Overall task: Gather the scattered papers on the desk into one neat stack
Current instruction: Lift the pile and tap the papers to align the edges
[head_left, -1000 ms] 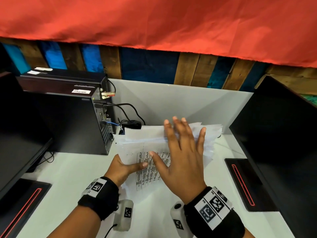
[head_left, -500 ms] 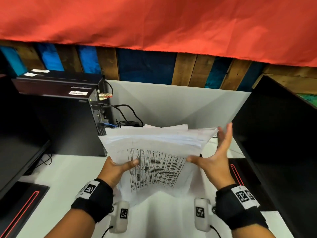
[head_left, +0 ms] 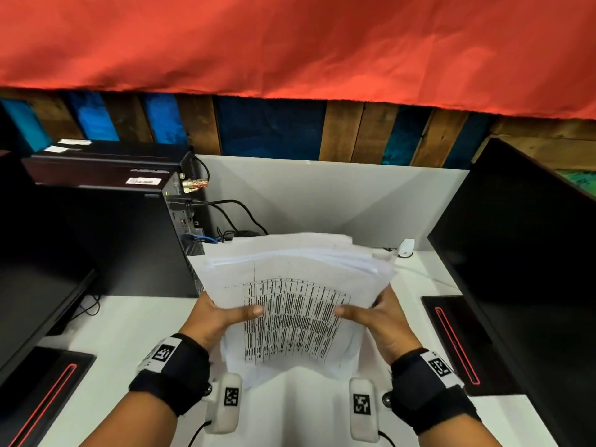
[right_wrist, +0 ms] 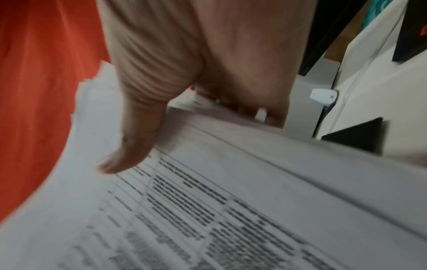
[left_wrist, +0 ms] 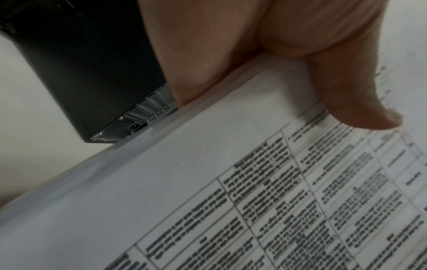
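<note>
**Paper stack held off the desk, edges not yet squared**

I find the papers (head_left: pixel 290 285) gathered into one bundle and held up above the white desk (head_left: pixel 129 333), tilted toward the head camera, with a printed table on the top sheet. The far edges are fanned and uneven; several sheets stick out at the upper right corner. The lower edge sags between the two grips.

The left hand (head_left: pixel 216 317) grasps the left side of the bundle, thumb pressed flat across the top sheet; the left wrist view shows the thumb (left_wrist: pixel 351 102) on the print and the fingers going beneath. The right hand (head_left: pixel 374 321) clamps the right side the same way, thumb on top, fingers hidden under the sheets.

Just beside the stack on the left stands a black computer tower (head_left: pixel 122 240) with cables (head_left: pixel 232 208) at its rear. A small white object (head_left: pixel 405 247) lies near the back partition. Dark monitors flank the desk.

Risks, in my judgement: the misaligned sheets could slide out if either thumb eases before the bundle is tapped square. The sagging middle may crease. A tap made too far left could catch the cables or the tower corner.
</note>
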A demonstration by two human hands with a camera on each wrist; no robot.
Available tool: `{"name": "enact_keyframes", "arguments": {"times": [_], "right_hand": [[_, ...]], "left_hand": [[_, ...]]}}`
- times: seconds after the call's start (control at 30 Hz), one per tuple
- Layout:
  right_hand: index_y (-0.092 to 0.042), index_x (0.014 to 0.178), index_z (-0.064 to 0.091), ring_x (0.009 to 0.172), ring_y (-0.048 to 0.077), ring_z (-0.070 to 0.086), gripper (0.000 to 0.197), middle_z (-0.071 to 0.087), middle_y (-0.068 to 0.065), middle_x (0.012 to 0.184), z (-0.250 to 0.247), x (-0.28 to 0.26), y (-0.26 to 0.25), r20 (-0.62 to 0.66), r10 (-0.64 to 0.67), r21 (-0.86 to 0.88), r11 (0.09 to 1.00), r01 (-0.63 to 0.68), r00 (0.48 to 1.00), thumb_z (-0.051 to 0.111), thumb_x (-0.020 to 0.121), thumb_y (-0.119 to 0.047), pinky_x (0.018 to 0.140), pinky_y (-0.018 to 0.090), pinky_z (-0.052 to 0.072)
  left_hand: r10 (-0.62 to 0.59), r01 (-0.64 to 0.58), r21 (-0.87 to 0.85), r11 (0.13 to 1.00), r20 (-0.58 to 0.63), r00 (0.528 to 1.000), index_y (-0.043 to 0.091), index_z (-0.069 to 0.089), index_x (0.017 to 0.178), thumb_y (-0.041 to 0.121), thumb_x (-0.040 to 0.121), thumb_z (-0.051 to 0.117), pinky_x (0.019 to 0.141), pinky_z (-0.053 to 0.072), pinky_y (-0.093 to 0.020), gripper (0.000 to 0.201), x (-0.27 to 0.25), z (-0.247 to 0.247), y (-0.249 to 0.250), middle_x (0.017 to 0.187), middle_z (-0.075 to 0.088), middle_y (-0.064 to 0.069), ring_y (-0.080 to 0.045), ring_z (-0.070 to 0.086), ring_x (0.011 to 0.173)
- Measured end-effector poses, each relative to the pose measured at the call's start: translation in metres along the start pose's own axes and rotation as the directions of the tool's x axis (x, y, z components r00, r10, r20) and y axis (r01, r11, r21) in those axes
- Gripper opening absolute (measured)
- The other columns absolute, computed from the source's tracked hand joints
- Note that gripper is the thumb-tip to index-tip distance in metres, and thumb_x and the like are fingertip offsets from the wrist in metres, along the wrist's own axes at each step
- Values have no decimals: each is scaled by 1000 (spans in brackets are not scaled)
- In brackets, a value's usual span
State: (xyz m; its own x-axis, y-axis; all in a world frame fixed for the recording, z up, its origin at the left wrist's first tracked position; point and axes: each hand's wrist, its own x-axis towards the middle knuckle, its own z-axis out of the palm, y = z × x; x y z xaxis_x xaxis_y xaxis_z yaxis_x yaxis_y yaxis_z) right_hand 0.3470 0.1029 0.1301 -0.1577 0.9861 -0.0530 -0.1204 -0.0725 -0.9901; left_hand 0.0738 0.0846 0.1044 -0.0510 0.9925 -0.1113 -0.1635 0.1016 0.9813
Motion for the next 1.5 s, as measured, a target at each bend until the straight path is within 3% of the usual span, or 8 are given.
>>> {"name": "enact_keyframes", "arguments": {"times": [0.3, 0.47, 0.57, 0.77, 0.97, 1.2, 1.4, 1.5], "right_hand": [[-45, 128, 35, 123, 13, 55, 100, 55, -7, 129, 19, -14, -3, -290, -309, -60, 950, 305, 906, 93, 49, -27, 102, 34, 48], [-64, 136, 10, 135, 4, 35, 110, 34, -13, 142, 33, -20, -18, -134, -521, -386, 811, 440, 843, 85, 58, -45, 113, 29, 33], [-64, 137, 18, 124, 0, 38, 95, 30, -5, 131, 40, -21, -22, -69, -605, -599, 661, 452, 793, 78, 65, -50, 102, 10, 34], [-41, 128, 49, 109, 5, 40, 64, 23, -12, 118, 46, -16, -24, -96, -636, -787, 520, 333, 766, 77, 72, -49, 97, 29, 46], [-43, 133, 42, 110, 8, 42, 68, 26, -5, 124, 53, -21, -20, -103, -642, -805, 503, 316, 760, 76, 74, -46, 90, 20, 45], [-35, 124, 55, 113, 18, 47, 55, 31, 1, 127, 58, -27, -15, -115, -650, -807, 502, 311, 751, 77, 74, -41, 93, 27, 47], [-32, 123, 57, 115, -7, 36, 54, 32, 3, 127, 57, -28, -10, -150, -700, -783, 515, 349, 698, 78, 74, -36, 93, 5, 36], [-28, 127, 54, 118, 8, 47, 59, 29, 0, 130, 55, -28, -6, -179, -664, -767, 556, 319, 726, 78, 74, -36, 96, 11, 39]], "left_hand": [[88, -87, -22, 996, 62, 994, 6, 59, 122, 31, 28, 97, 84, 58, -32, 105, -7, 2, 16, 112, 73, -10, -22, 69, 106], [146, -141, -56, 988, 91, 985, 9, 61, 117, 32, 26, 98, 77, 58, -25, 101, -10, 6, 28, 110, 74, -7, -19, 70, 103], [164, -158, -68, 985, 101, 981, 9, 61, 116, 32, 27, 98, 79, 58, -27, 99, -12, 8, 33, 110, 74, -8, -20, 70, 103], [244, -244, -100, 965, -7, 970, 14, 67, 105, 53, 32, 92, 75, 57, -21, 86, -18, 12, 44, 99, 77, 0, -14, 73, 95], [371, -366, 61, 929, -178, 912, 12, 70, 98, 66, 58, 73, 80, 55, -28, 67, -19, 20, 66, 101, 72, -7, -21, 68, 95], [430, -363, 245, 899, -336, 838, 13, 72, 80, 46, 70, 75, 70, 45, -6, 34, -18, 38, 84, 73, 68, 8, 2, 59, 72], [398, -274, 319, 907, -438, 806, 14, 71, 77, 16, 82, 68, 82, 45, -21, 6, -15, 35, 73, 80, 72, 5, 1, 62, 78], [383, -271, 283, 920, -501, 776, 16, 70, 81, 15, 85, 63, 86, 47, -26, 8, -16, 31, 66, 84, 70, 3, -8, 63, 84]]}}
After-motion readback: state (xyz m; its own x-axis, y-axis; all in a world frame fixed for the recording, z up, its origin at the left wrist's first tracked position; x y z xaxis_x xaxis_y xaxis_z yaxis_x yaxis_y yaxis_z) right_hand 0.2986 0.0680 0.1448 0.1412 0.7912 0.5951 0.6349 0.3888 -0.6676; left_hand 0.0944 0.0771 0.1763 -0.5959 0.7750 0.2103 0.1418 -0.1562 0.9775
